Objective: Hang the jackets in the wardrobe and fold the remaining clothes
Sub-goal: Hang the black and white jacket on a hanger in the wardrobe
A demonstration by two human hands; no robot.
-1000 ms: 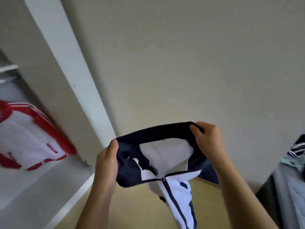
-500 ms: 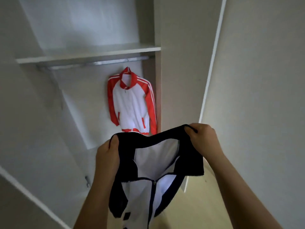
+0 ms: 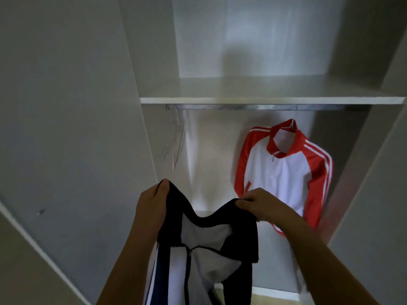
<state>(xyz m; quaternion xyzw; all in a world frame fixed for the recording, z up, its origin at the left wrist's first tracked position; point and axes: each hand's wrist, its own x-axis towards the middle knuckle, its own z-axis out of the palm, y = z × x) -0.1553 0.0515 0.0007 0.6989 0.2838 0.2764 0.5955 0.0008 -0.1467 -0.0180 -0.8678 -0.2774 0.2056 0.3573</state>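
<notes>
I hold a navy and white zip jacket (image 3: 204,245) up by its collar in front of the open wardrobe. My left hand (image 3: 152,203) grips the collar's left end and my right hand (image 3: 257,202) pinches its right end. The jacket hangs down between my forearms, its zip partly open. A red and white jacket (image 3: 284,172) hangs from the metal rail (image 3: 242,107) at the right inside the wardrobe. Pale empty hangers (image 3: 178,142) hang at the rail's left end.
A white shelf (image 3: 264,100) runs just above the rail. The wardrobe's left side panel (image 3: 141,150) and an open door (image 3: 55,150) stand on my left; another panel (image 3: 374,172) stands on my right. Wooden floor (image 3: 275,301) shows at the bottom.
My view has swung left from a blank wall to face the wardrobe's inside. Both hands have kept their hold on the collar, and the jacket now hangs in front of the hanging space.
</notes>
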